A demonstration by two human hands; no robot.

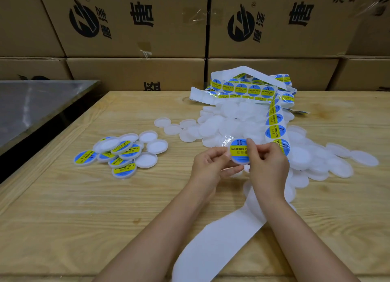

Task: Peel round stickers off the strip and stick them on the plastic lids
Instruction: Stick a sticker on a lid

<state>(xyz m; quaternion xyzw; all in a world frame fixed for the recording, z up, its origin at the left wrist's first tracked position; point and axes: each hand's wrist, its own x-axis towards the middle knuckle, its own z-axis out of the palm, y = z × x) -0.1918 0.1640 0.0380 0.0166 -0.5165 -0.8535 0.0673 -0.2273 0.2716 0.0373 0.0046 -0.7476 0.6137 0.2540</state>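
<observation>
Over the middle of the wooden table [63, 207], both my hands hold one white plastic lid [238, 161]. A blue and yellow round sticker [238, 149] covers its top. My left hand [211, 165] grips the lid's left edge. The thumb of my right hand [268, 165] presses on the sticker's right side. The sticker strip [274, 121] runs from a tangled heap at the back down to my right hand. Its bare white backing [215, 243] trails toward me. A heap of plain white lids [232, 123] lies behind my hands.
A small pile of lids with stickers on them [120, 155] lies at the left, mixed with a few upturned ones. Stacked cardboard boxes [130, 22] wall off the back. A dark metal surface [31, 106] borders the table on the left.
</observation>
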